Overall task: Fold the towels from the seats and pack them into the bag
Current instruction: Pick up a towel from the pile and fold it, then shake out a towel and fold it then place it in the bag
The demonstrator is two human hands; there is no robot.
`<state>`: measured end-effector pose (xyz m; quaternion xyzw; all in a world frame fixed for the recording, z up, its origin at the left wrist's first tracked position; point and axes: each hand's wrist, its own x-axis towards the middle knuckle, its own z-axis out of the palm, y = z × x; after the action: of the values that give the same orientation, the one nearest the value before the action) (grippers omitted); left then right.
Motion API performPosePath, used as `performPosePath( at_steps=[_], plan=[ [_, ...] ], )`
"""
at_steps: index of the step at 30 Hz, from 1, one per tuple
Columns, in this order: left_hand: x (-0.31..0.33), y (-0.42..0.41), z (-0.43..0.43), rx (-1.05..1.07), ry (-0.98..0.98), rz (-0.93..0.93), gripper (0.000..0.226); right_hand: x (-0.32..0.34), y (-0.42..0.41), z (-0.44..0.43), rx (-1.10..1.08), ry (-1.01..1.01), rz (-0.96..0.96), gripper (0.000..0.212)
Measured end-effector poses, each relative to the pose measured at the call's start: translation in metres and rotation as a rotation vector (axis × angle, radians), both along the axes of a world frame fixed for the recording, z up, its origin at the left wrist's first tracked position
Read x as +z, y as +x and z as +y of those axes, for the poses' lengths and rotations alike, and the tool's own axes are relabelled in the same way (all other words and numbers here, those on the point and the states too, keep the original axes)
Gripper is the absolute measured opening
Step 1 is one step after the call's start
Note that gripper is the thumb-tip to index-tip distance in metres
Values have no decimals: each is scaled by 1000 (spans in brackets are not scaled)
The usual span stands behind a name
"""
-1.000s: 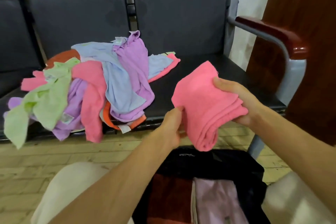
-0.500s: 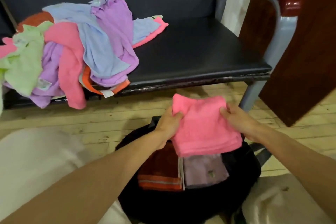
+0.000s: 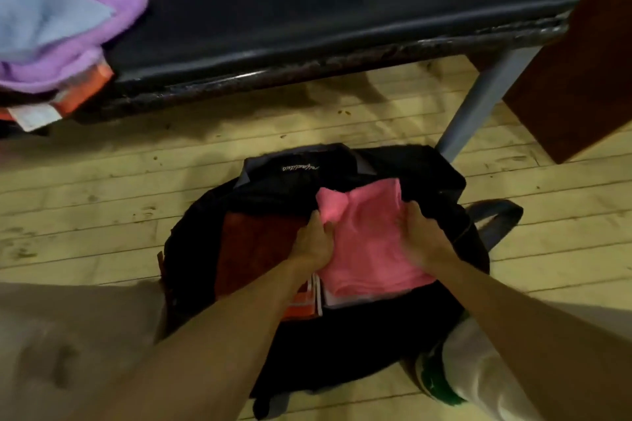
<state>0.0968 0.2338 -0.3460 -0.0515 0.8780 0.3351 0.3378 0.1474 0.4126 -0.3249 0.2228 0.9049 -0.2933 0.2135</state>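
Both hands, left hand (image 3: pixel 313 243) & right hand (image 3: pixel 419 239), gripped folded pink terry towel (image 3: pixel 367 246) w/ curled fingers, directly over open black fabric bag (image 3: pixel 342 352).

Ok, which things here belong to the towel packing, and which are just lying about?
Job: pink towel, held by left hand and right hand; black bag; dark red towel inside; unfolded towels on seat.
Lying about: wooden panel; green-and-white shoe.

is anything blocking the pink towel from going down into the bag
Nothing visible does. The pink towel is already inside the open black bag, held by the left hand and right hand, over towels packed beneath.
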Motion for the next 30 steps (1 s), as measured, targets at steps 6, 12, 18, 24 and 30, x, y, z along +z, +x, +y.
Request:
performPosePath(
  at_steps=[6, 12, 18, 24, 30],
  plan=[
    [-34, 7, -2, -17, 22, -72, 58, -37, 11, 3, -50, -103, -139, 25],
    [-34, 4, -4, -98, 67, -74, 56, -42, 2, 4, -72, -76, -212, 33],
    [18, -13, -11, -168, 7, -285, 31, -9, -10, -4, -56, 53, -284, 42],
    [99, -30, -31, -114, 161, -124, 18, 66, -33, -23, 53, -7, -68, 22],
    [183, -32, -74, -189, 254, -5, 19, 162, -45, -67, 95, -204, 99, 23]
  ],
)
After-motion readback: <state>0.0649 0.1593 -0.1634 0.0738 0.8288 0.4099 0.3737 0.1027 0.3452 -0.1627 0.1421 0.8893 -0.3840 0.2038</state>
